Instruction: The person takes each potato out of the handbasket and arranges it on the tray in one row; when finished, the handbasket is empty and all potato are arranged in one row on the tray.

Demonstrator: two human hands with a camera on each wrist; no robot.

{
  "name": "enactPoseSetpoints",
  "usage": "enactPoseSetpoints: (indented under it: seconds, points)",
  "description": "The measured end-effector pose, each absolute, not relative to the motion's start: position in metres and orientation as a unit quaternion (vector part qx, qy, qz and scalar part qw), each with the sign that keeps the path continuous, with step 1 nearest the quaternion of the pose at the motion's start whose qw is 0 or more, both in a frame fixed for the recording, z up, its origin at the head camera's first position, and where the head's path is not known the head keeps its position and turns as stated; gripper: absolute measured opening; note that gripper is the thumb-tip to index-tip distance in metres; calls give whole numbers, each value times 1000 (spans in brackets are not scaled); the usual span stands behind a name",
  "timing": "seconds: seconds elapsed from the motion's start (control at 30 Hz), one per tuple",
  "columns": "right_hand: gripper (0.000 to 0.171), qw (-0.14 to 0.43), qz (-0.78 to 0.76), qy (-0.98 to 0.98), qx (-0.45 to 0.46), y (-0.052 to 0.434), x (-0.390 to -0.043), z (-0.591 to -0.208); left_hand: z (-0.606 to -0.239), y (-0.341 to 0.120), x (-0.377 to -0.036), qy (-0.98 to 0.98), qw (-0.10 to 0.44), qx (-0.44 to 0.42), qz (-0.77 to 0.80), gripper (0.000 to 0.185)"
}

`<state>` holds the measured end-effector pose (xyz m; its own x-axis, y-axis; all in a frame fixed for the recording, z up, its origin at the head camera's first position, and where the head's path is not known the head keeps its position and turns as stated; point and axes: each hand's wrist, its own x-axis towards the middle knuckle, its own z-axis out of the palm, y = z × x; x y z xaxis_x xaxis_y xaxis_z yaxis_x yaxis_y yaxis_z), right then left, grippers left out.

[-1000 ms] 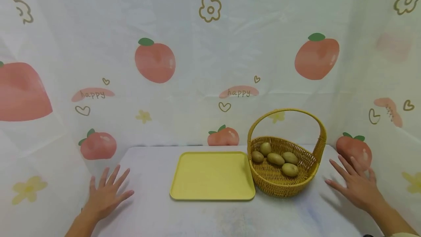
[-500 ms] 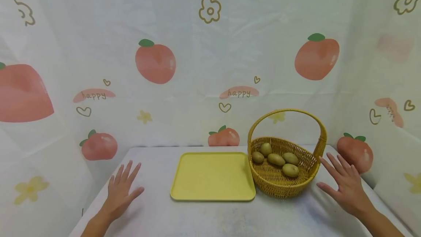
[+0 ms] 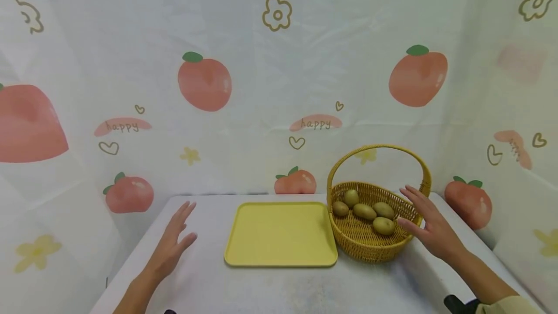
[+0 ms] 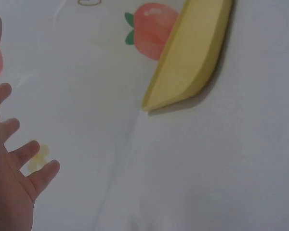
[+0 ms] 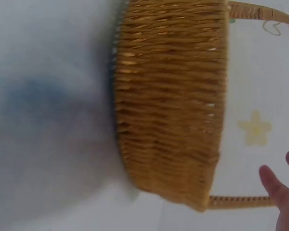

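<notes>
A yellow rectangular tray [image 3: 281, 234] lies flat on the white table. Right beside it stands a woven basket [image 3: 370, 251] with a tall arched handle. Several potatoes [image 3: 364, 211] lie inside the basket. My right hand [image 3: 433, 229] hovers at the basket's right side, fingers extended and holding nothing; part of the rim is hidden behind it. In the right wrist view the basket's wall [image 5: 171, 96] fills the middle. My left hand [image 3: 172, 243] is held above the table left of the tray, apart from it, fingers extended. The left wrist view shows its spread fingers [image 4: 26, 154] and the tray's corner [image 4: 183, 77].
A white curtain [image 3: 244, 154] printed with fruit and flowers hangs behind the table and along both sides. White table surface [image 3: 270, 287] extends in front of the tray. A dark object [image 3: 457, 304] shows at the right sleeve.
Both hands have moved inward over the table, the left toward the tray and the right to the basket's edge. Tray, basket and potatoes stay in place.
</notes>
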<state>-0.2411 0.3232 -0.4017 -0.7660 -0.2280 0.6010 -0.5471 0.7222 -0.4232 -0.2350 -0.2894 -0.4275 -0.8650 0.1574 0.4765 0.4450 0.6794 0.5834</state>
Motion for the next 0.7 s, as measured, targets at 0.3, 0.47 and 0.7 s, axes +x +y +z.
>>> enactPoseSetpoints:
  seconds: [0.3, 0.47, 0.7]
  points:
    - [56, 173, 347, -903, 187, 306, -275, -373, -412, -275, -240, -873, 229, -178, -393, 43]
    - [60, 83, 373, -911, 157, 299, -295, -363, -413, -271, -246, -870, 228, -166, -404, 39]
    - [64, -21, 463, -872, 157, 295, -327, -361, -419, -265, -254, -860, 197, -136, -450, 40]
